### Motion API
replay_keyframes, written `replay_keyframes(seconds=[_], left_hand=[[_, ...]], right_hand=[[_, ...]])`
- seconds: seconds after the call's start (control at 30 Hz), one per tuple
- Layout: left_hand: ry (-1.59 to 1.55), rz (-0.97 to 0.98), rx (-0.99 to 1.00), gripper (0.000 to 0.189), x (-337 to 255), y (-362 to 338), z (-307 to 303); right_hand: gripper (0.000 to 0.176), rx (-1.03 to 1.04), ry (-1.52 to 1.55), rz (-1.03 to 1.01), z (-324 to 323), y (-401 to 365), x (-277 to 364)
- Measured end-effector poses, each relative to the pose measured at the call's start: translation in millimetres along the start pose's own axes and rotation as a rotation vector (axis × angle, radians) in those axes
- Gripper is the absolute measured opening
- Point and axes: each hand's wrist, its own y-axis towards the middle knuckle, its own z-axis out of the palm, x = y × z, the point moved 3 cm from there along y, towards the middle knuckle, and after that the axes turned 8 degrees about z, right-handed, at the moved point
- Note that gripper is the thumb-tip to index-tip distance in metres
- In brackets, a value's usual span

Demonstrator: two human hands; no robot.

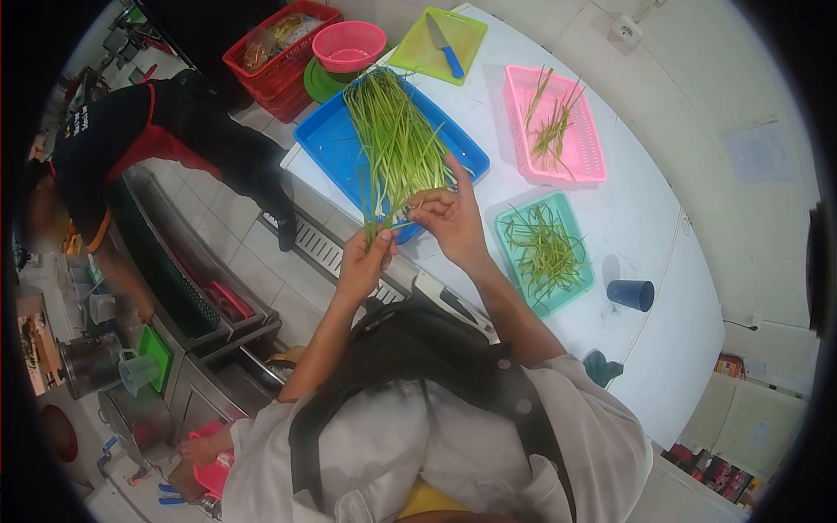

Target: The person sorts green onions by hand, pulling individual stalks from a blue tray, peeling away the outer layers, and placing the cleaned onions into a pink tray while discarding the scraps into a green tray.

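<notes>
My left hand (364,263) is closed around a few long green chives (375,205) just past the near edge of a blue tray (327,139). Thumb and fingers of my right hand (451,220) pinch near the lower ends of the same chives, with the index finger stretched out. Beneath and beyond both hands, a thick bundle of chives (397,122) lies lengthwise in the blue tray, pale ends toward me. To the right, a mint-green basket (571,301) holds a heap of short green pieces (545,248). A pink basket (595,157) contains a few loose stalks (551,135).
A knife (445,45) lies on a green cutting board (466,44) at the white table's far end. A dark blue cup (630,295) stands at right. Red crates (279,87) and a pink bowl (349,45) are beyond the tray. A co-worker (148,131) bends over the counter at left.
</notes>
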Motion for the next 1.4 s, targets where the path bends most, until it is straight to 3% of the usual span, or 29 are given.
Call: replay_keyframes(seconds=[0.1,0.2,0.3,0.4,0.6,0.7,0.8,0.9,0.97,1.0,1.07,1.13,1.23,1.33,1.37,1.4], left_hand=[[0.017,-0.033,-0.040,0.025,1,1,-3],[0.053,-0.025,-0.040,0.025,1,3,-3],[0.061,-0.006,-0.004,0.025,2,6,-1],[0.078,0.021,0.049,0.025,3,8,2],[0.100,0.001,0.058,0.027,4,11,7],[0.148,-0.007,0.069,0.027,-3,10,12],[0.023,-0.033,0.201,0.026,-5,9,15],[-0.049,-0.117,0.180,0.026,-9,9,30],[-0.060,-0.167,0.132,0.026,1,14,26],[-0.067,-0.191,0.108,0.025,6,17,24],[-0.113,-0.241,0.097,0.029,6,22,14],[-0.149,-0.261,0.117,0.031,-2,28,9],[-0.162,-0.270,0.154,0.035,-15,37,19],[-0.136,-0.251,0.165,0.037,-8,40,25],[-0.135,-0.251,0.139,0.037,-7,42,30],[-0.132,-0.254,0.114,0.037,-5,43,35]], right_hand=[[0.082,0.061,-0.108,0.111,-8,-5,-1],[0.060,0.114,-0.289,0.139,-11,-10,0],[0.037,0.112,-0.461,0.027,-10,-13,-6],[0.027,0.056,-0.302,0.058,-4,-13,-16],[0.022,-0.004,-0.073,0.101,-3,-13,-22],[0.019,0.045,-0.150,0.067,-3,-15,-12],[0.017,0.158,0.239,0.234,-17,-22,-13],[0.018,0.119,0.307,0.264,-31,-45,1],[0.027,0.213,0.706,0.078,-59,-56,7],[0.033,0.098,0.512,-0.014,-83,-65,21],[0.029,-0.114,0.389,-0.148,-126,-81,55],[0.025,-0.392,-0.098,-0.062,-188,-103,62],[0.025,-0.633,-1.083,0.561,-193,-119,94],[0.029,-0.519,-1.468,0.573,-185,-126,68],[0.026,-0.436,-1.250,0.277,-175,-119,58],[0.026,-0.404,-1.102,0.224,-152,-107,58]])
